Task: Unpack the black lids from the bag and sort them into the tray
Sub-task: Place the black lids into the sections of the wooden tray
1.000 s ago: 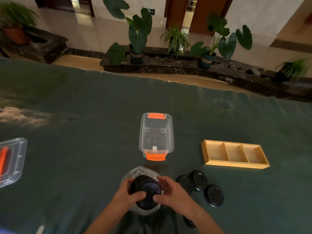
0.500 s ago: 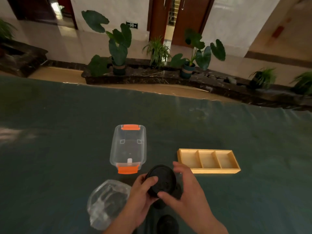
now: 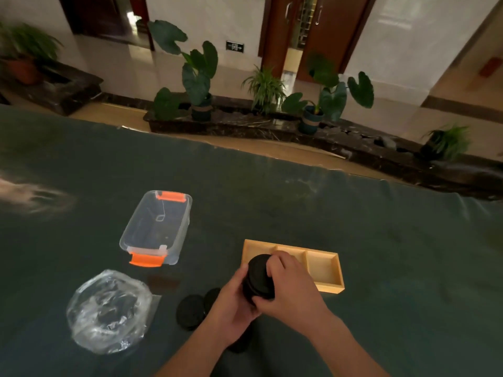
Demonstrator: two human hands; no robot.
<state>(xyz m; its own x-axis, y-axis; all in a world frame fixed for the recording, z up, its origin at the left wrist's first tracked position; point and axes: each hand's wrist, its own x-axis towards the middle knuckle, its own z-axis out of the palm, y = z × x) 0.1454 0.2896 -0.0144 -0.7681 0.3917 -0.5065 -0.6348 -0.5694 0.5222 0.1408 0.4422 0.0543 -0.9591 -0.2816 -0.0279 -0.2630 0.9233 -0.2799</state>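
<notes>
Broadly, a dark green table (image 3: 353, 219) filled the view, its far edge running before a stone planter bed with potted plants (image 3: 198, 77). Toward the middle stood a clear plastic storage box (image 3: 156, 227) with orange latches, open and apparently empty. Nearer the front edge, to the left, lay the crumpled clear bag (image 3: 109, 311), dark shapes dimly showing inside. Right of the box sat the wooden tray (image 3: 326, 270) of three compartments; the hands hid most of its left compartment. Both hands clasped a stack of black lids (image 3: 257, 276) over that end, the left hand (image 3: 231, 303) cupping its side and the right hand (image 3: 291, 289) with fingers closed over the top. Loose black lids (image 3: 190, 311) lay on the table between bag and wrists, partly covered by the left forearm.
</notes>
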